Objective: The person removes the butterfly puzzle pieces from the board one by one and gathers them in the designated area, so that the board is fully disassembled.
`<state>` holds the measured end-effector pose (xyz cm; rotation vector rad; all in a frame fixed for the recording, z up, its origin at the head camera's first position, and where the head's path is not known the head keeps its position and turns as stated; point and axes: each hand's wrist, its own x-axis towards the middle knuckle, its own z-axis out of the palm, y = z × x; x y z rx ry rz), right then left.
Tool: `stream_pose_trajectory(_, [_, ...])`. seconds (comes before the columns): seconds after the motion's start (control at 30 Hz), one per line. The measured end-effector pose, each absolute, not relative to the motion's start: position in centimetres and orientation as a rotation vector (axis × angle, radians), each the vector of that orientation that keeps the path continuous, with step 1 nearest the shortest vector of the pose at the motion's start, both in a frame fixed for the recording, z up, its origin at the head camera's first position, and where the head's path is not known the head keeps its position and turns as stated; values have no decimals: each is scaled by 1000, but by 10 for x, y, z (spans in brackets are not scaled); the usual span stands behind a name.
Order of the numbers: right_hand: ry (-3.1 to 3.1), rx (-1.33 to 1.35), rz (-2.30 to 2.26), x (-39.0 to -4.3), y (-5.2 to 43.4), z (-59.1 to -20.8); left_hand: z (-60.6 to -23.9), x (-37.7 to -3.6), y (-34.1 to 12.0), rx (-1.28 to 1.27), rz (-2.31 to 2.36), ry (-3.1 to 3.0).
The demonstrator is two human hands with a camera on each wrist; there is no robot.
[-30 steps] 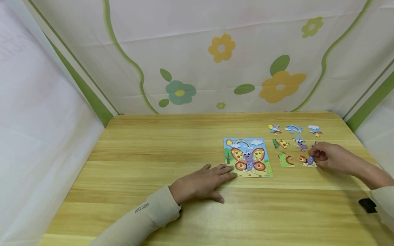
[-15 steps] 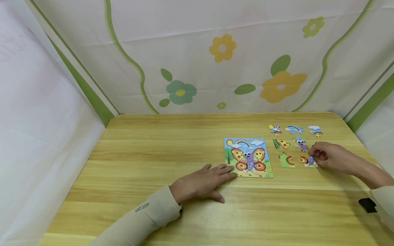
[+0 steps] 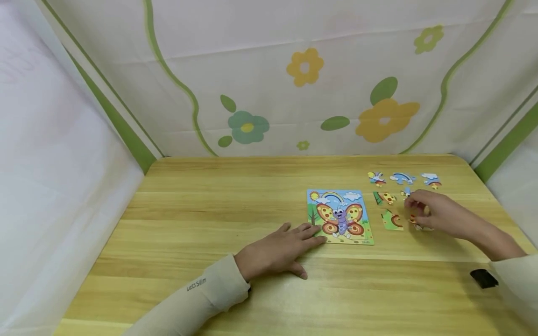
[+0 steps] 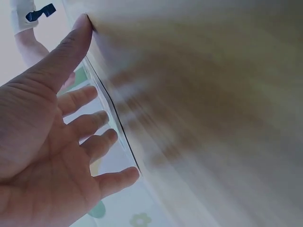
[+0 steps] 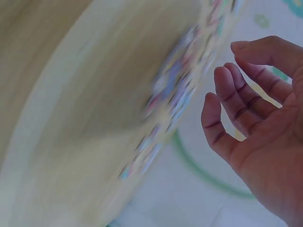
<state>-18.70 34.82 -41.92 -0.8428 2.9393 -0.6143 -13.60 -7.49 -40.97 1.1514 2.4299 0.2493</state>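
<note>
A square butterfly puzzle board point(image 3: 336, 195) lies on the table, its picture showing a purple butterfly under a rainbow. My left hand point(image 3: 283, 252) is spread flat, its fingertips on the board's lower left corner; the left wrist view shows the palm side of that hand point(image 4: 52, 137) with straight fingers. To the right lie loose jigsaw pieces in rows, among them a rainbow piece point(image 3: 402, 178) and a green corner piece point(image 3: 392, 220). My right hand point(image 3: 441, 214) hovers over the pieces at the right, partly hiding some. In the right wrist view, the fingers point(image 5: 227, 97) are loosely bent with nothing between them.
The pieces lie near the right rear part of the wooden table point(image 3: 189, 200). A printed fabric wall point(image 3: 269, 84) stands behind the table, and more fabric hangs at the sides. A black strap point(image 3: 484, 278) shows by the right sleeve.
My right hand has moved left from the right side of the lower pieces and now covers parts of the middle ones. The left hand has stayed on the board.
</note>
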Motion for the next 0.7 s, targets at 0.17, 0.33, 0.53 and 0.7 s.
stream_pose_trajectory(0.17, [2838, -874, -685, -185, 313, -412, -410, -137, -73, 1167, 188, 2438])
stream_pose_trajectory(0.33, [2744, -895, -720, -182, 281, -408, -409, -139, -72, 1134, 167, 2426])
stream_pose_trajectory(0.53, [2633, -942, -771, -181, 258, -412, -409, -140, -72, 1114, 187, 2415])
stream_pose_trajectory(0.7, [2604, -916, -768, -182, 248, -416, -409, -140, -71, 1105, 197, 2406])
